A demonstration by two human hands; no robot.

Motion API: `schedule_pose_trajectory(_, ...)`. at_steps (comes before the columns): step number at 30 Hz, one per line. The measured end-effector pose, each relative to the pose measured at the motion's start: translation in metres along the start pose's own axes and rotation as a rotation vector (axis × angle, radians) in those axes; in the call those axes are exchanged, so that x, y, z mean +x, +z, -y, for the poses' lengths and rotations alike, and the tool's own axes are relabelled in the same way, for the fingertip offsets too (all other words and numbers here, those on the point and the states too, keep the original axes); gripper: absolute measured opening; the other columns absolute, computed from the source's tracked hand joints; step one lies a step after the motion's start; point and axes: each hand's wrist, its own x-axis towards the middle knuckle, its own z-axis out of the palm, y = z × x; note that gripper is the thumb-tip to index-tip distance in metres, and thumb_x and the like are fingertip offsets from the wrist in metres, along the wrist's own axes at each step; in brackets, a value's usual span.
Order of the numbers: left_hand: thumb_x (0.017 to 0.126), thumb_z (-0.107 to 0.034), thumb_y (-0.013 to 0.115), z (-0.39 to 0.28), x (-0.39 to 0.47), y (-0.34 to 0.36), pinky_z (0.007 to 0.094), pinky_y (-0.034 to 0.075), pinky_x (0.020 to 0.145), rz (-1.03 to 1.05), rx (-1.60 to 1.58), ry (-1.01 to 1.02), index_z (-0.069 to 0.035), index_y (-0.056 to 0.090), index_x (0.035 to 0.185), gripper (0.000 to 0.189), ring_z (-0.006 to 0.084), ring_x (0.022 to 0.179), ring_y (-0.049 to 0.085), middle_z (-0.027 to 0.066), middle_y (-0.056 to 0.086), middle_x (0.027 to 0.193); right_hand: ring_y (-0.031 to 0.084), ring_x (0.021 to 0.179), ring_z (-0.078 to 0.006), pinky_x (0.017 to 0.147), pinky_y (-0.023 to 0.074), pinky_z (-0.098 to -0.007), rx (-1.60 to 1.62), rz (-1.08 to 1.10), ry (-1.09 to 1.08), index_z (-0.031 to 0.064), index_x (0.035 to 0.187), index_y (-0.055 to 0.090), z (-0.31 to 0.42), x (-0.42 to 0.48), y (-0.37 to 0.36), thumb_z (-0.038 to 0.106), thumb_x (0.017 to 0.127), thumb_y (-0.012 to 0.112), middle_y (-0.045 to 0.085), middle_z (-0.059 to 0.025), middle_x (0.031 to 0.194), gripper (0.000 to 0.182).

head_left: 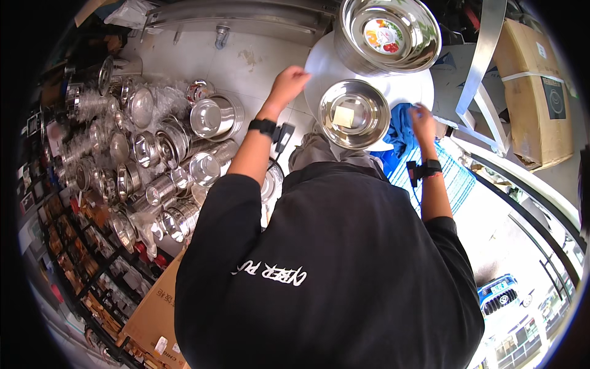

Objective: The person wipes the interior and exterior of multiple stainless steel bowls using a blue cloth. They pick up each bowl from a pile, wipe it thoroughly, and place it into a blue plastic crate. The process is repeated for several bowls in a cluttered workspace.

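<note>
My left hand (290, 85) is raised beside the left edge of a round white table (318, 60), fingers curled together and nothing visible in them. A shiny stainless steel basin (373, 131) lies near the table's front edge, with a square pale-yellow paper (343, 116) inside it. To the right of this basin, my blurred right hand (421, 120) is next to a crumpled blue cloth (401, 127); whether it grips the cloth I cannot tell. Farther back on the table stands a tall stack of larger steel basins (359, 55), the top one bearing a round fruit-picture label (383, 36).
Many steel pots and bowls (207, 120), some in plastic wrap, crowd the floor at left. A strapped cardboard box (530, 101) and a metal frame (474, 92) stand at right. A blue rack (442, 175) is beside my right forearm. Another carton (152, 313) lies lower left.
</note>
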Motion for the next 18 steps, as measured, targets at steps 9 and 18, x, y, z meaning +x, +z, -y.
schedule_pose_trajectory(9, 0.084, -0.019, 0.057, 0.118, -0.197, -0.004, 0.0232, 0.045, 0.06, -0.313, -0.102, -0.47, -0.001, 0.059, 0.094, 0.021, 0.0116, 0.068, 0.058, 0.0044, 0.061, 0.079, 0.057, 0.075, -0.0183, 0.068, 0.0498, -0.0304, 0.597, 0.84, 0.674, 0.0025, 0.11, 0.053, -0.03, -0.044, 0.101, 0.038, 0.082, 0.061, 0.059, -0.0069, 0.098, 0.045)
schedule_pose_trajectory(18, 0.086, -0.02, 0.056, 0.174, -0.36, 0.024, 0.0264, 0.045, 0.068, -0.64, -0.376, -0.622, -0.005, 0.058, 0.099, 0.021, 0.0149, 0.078, 0.059, 0.0046, 0.061, 0.088, 0.062, 0.066, -0.0177, 0.058, 0.0535, -0.0283, 0.797, 0.543, 0.696, -0.0013, 0.1, 0.056, -0.034, -0.034, 0.13, 0.005, 0.071, 0.061, 0.062, -0.0087, 0.083, 0.03)
